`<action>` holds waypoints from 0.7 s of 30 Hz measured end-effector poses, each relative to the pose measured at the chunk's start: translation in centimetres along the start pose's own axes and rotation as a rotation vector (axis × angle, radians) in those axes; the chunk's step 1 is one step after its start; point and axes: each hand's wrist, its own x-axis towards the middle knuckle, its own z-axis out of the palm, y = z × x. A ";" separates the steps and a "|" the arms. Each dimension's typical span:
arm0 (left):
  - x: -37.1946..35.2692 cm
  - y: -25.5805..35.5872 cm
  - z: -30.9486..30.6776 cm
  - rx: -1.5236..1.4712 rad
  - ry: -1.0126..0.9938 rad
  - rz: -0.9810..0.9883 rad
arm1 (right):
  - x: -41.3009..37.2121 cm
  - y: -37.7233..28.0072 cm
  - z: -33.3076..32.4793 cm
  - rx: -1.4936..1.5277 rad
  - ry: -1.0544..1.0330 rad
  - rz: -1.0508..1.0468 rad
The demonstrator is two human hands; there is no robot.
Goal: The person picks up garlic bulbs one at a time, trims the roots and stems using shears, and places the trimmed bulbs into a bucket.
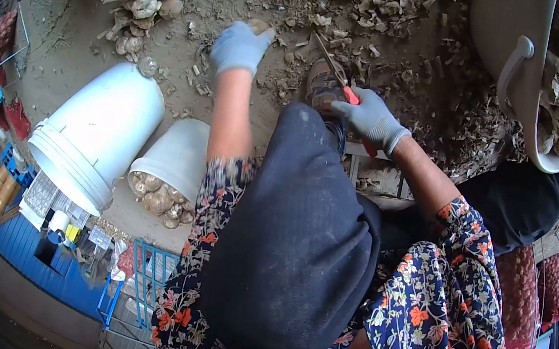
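My left hand (pixel 242 47), in a pale grey glove, is closed around a brownish bulb (pixel 260 26), which is mostly hidden by the fingers. Gloved too, my right hand (pixel 372 118) grips red-handled shears (pixel 350 96), their metal blades pointing up and to the left over my shoe (pixel 323 83). A pile of garlic bulbs (pixel 144 6) lies on the ground left of my left hand. Cut stalks and dry peelings (pixel 369 7) are scattered beyond the shears.
White buckets (pixel 101 122) lie at the left, and the smaller bucket (pixel 179 146) holds bulbs. At the upper right, a tilted bucket (pixel 503 34) holds more garlic. Red mesh sacks (pixel 519 290) stand at the right. A wooden crate (pixel 384 176) is by my knee.
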 end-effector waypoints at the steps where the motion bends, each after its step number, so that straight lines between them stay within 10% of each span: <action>1: 0.9 0.2 1.4 0.034 -0.005 -0.041 | 0.7 1.4 0.6 0.023 0.006 -0.036; 16: 3.3 -1.7 5.0 -0.166 0.235 0.248 | -1.7 0.0 -2.3 -0.377 0.085 -0.031; 21: -2.2 1.2 2.3 -1.171 -0.028 0.437 | -2.7 -1.7 -2.6 -0.629 0.343 -0.211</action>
